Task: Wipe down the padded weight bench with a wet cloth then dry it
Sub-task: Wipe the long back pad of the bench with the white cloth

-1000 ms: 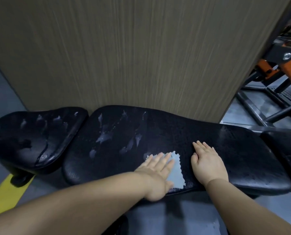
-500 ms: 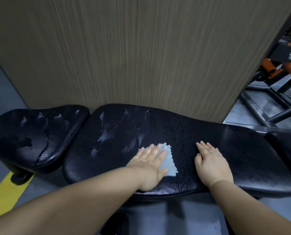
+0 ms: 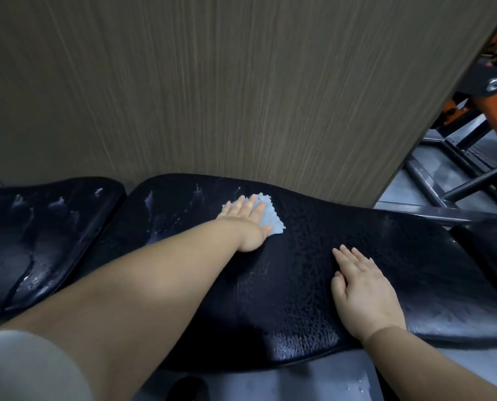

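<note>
Grey sleeve (image 3: 24, 369) at bottom left, my left arm reaching forward from it. Black seat pad (image 3: 39, 233) at far left, cracked, with wet streaks (image 3: 154, 224) on it and on the near end of the long black back pad (image 3: 299, 299) beside it. My left hand (image 3: 245, 224) lies flat, fingers straight, pressing a light blue cloth (image 3: 267, 217) with zigzag edges onto the back pad near its far edge; no curl round it. My right hand (image 3: 363, 287) rests palm down on the same pad, fingers straight, holding nothing, well apart from the cloth. Wood-grain panel (image 3: 241, 82) stands right behind the bench. Orange-and-black frame (image 3: 496, 105) at far right.
</note>
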Available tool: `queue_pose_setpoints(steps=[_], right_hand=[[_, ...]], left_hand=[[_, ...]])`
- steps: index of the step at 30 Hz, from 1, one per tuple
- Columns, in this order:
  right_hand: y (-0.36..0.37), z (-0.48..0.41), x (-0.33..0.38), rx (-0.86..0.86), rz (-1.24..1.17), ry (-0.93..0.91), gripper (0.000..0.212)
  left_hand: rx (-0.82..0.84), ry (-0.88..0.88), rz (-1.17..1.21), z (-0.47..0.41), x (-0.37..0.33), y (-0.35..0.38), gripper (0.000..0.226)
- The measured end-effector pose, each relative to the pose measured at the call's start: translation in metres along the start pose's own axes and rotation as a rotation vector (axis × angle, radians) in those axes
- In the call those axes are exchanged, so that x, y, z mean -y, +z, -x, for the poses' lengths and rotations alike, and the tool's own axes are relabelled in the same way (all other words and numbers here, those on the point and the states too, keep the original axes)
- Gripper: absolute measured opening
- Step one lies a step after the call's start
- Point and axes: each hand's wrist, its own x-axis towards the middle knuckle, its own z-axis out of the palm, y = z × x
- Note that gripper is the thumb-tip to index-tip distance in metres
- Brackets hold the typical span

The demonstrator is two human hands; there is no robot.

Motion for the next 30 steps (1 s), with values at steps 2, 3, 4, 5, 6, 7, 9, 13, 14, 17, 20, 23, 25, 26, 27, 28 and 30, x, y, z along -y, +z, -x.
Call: queue_pose_setpoints(steps=[2,3,4,5,6,7,9,13,14,17,20,23,25,26,27,28,30], right_hand=[[0.001,0.0,-0.001,-0.012,-0.005,0.001,0.057],[0.002,0.0,-0.001,-0.013,-0.005,0.004,0.062],[0.003,0.0,-0.001,-0.011,-0.002,0.007,0.065],[0.003,-0.001,-0.002,-0.01,0.002,0.008,0.066],[0.004,0.0,-0.002,-0.011,0.005,0.008,0.067],[0.004,0.0,-0.002,-0.016,0.006,0.007,0.069],[0.004,0.0,-0.002,-0.017,0.003,0.01,0.067],[0.003,0.0,0.0,-0.016,-0.002,0.013,0.066],[0.003,0.0,0.0,-0.021,0.0,0.015,0.066],[0.003,-0.001,-0.001,-0.027,0.008,0.01,0.071],[0.005,-0.001,-0.003,-0.027,0.011,-0.003,0.084],[0.006,-0.001,-0.003,-0.039,0.006,-0.005,0.081],[0.008,-0.001,-0.004,-0.051,0.001,0.001,0.077],[0.009,-0.001,-0.004,-0.061,0.003,0.005,0.075],[0.01,-0.001,-0.004,-0.07,0.006,0.006,0.072],[0.01,-0.001,-0.004,-0.077,0.007,0.004,0.071],[0.01,-0.001,-0.005,-0.079,0.003,-0.001,0.07]], left_hand=[[-0.01,-0.011,0.001,-0.012,0.001,-0.005,0.063],[-0.015,-0.015,0.0,-0.017,0.001,-0.007,0.063],[-0.019,-0.02,-0.002,-0.021,0.001,-0.009,0.063],[-0.023,-0.026,-0.006,-0.025,0.001,-0.011,0.063],[-0.027,-0.032,-0.009,-0.028,0.001,-0.013,0.063],[-0.031,-0.038,-0.009,-0.03,0.001,-0.015,0.063],[-0.038,-0.052,-0.003,-0.034,0.0,-0.018,0.063],[-0.052,-0.077,0.026,-0.039,0.0,-0.022,0.063],[-0.055,-0.085,0.031,-0.041,0.0,-0.023,0.063],[-0.064,-0.102,0.045,-0.05,0.0,-0.025,0.063],[-0.077,-0.111,0.057,-0.061,0.004,-0.028,0.062],[-0.083,-0.115,0.064,-0.073,0.009,-0.033,0.062],[-0.077,-0.113,0.071,-0.082,0.012,-0.036,0.062],[-0.074,-0.111,0.075,-0.086,0.012,-0.038,0.062],[-0.071,-0.114,0.074,-0.089,0.013,-0.039,0.062],[-0.068,-0.12,0.069,-0.091,0.014,-0.041,0.062],[-0.06,-0.126,0.068,-0.093,0.014,-0.043,0.062]])
